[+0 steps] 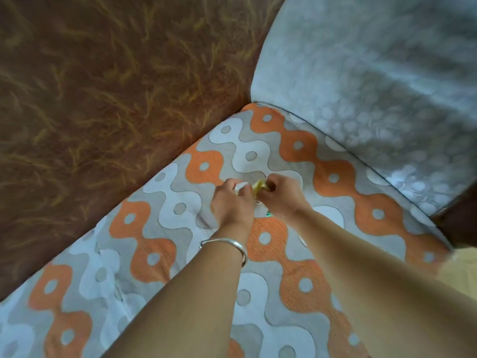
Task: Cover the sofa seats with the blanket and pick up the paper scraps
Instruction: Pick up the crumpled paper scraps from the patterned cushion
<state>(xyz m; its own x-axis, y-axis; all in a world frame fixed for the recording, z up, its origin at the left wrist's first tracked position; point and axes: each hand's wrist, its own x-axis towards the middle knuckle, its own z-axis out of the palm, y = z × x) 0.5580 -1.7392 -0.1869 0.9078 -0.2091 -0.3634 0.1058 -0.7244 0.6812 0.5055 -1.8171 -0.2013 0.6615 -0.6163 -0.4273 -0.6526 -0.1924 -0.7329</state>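
Now gathering scraps on the blanket (pixel 258 293), just short of the grey cushion (pixel 374 81): left hand (pixel 233 202) curled round a white scrap (pixel 241 186), right hand (pixel 280 196) pinching a yellow scrap (pixel 258 186). Next, probably: lift both clear, check underneath for more.

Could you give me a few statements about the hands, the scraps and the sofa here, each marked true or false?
1. Both hands meet over the patterned blanket. True.
2. The left hand wears a bangle at the wrist. True.
3. The blanket is plain blue. False: it has orange, white and grey waves with dots.
4. A yellow scrap sits between the left hand and the right hand. True.
5. The backrest is green. False: it is brown.
6. The cushion lies under the hands. False: it stands past them, at the blanket's far edge.
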